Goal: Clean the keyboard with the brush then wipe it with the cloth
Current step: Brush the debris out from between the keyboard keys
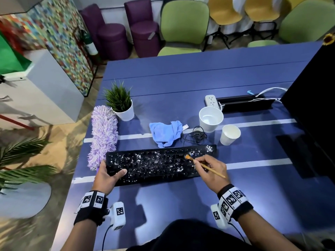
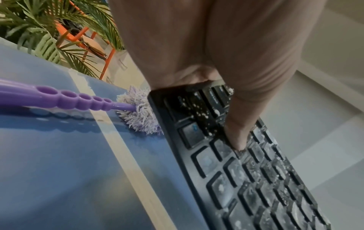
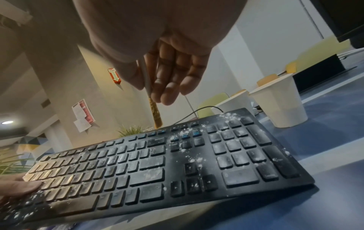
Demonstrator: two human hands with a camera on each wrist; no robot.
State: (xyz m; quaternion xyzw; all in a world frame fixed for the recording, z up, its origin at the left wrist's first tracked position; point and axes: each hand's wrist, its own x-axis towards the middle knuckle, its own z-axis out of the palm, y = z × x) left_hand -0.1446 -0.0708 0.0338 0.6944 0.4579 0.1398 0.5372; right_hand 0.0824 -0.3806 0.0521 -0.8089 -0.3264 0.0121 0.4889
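brush (image 1: 204, 165) over dusty keyboard (image 1: 159, 164) on the blue counter (image 1: 181, 84)
right hand (image 1: 211, 170) fingers pinch the brush near the keyboard's 3 o'clock end. left hand (image 1: 107, 176) fingers clamp its 9 o'clock end. blue cloth (image 1: 165, 132) lies at 12 o'clock.

Cloth (image 1: 165, 133) lies behind keyboard (image 1: 159, 164), duster (image 1: 103, 134) left, cups (image 1: 211, 119) right.
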